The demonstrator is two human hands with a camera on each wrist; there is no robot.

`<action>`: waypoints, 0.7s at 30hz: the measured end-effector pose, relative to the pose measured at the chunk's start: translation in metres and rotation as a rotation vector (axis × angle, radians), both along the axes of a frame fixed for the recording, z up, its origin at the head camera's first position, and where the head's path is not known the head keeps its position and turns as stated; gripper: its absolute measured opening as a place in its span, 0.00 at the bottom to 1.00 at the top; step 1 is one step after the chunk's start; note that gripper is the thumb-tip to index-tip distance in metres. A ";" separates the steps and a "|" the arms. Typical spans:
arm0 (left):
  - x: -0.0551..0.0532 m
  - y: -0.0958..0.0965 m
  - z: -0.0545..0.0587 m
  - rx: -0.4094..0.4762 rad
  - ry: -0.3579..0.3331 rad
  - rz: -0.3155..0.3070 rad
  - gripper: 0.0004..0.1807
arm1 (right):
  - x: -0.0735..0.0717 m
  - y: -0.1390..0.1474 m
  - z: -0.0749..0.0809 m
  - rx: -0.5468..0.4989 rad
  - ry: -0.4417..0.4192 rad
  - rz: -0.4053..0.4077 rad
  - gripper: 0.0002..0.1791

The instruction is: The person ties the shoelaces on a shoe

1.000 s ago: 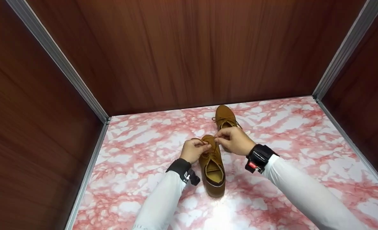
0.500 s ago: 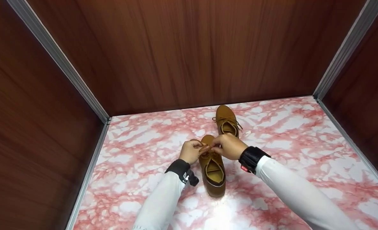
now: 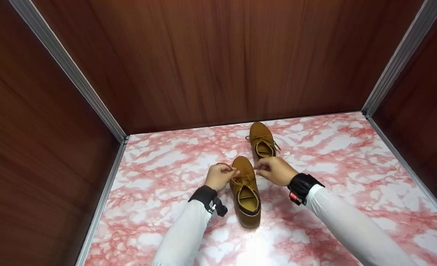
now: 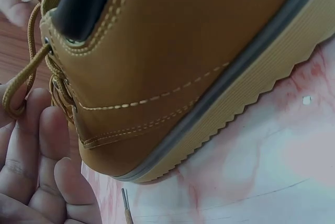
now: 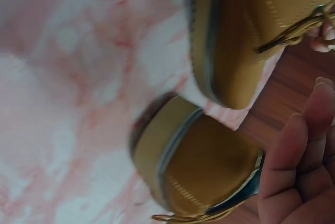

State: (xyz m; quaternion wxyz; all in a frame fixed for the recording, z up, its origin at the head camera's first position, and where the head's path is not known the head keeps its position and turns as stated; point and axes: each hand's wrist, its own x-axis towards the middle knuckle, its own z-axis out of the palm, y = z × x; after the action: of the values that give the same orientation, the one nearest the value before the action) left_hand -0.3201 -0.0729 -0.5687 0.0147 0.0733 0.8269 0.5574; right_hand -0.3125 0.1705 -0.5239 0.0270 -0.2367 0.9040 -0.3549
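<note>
A tan lace-up shoe (image 3: 248,218) stands on the floor, toe pointing away, with a lace tied across its front. My left hand (image 3: 218,177) is at the shoe's left side, pinching a loop of shoelace (image 4: 20,81) between thumb and fingers in the left wrist view. On the other side, my right hand (image 3: 277,172) is beside the toe with its fingers loosely bent, and no lace shows between them in the right wrist view. There, a lace end (image 5: 277,42) hangs down the shoe's side, apart from the fingertips (image 5: 319,101).
A matching tan shoe (image 3: 259,131) sits farther back, close to the wooden back wall (image 3: 218,66), its laces tied in a bow. The floor (image 3: 159,170) has a red and white marbled pattern. Wood panels with metal edging (image 3: 67,66) enclose it.
My right hand met the left over the laces, then drew away to the right and came off the lace. My left hand keeps its loop, shifting slightly left and down.
</note>
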 end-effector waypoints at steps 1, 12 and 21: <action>0.000 0.000 0.000 -0.001 -0.002 0.001 0.10 | 0.000 0.001 -0.002 -0.004 -0.005 -0.005 0.07; 0.002 -0.006 -0.018 0.104 -0.129 -0.016 0.12 | 0.005 -0.005 -0.025 -0.026 -0.020 0.053 0.04; 0.005 -0.016 -0.039 0.316 -0.210 -0.072 0.10 | 0.007 -0.009 -0.034 0.008 -0.018 0.058 0.04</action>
State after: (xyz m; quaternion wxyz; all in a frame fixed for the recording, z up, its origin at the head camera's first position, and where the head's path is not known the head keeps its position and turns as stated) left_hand -0.3149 -0.0884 -0.6076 0.1092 0.0453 0.7198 0.6840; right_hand -0.3055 0.1610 -0.5575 0.0466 -0.2594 0.8980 -0.3524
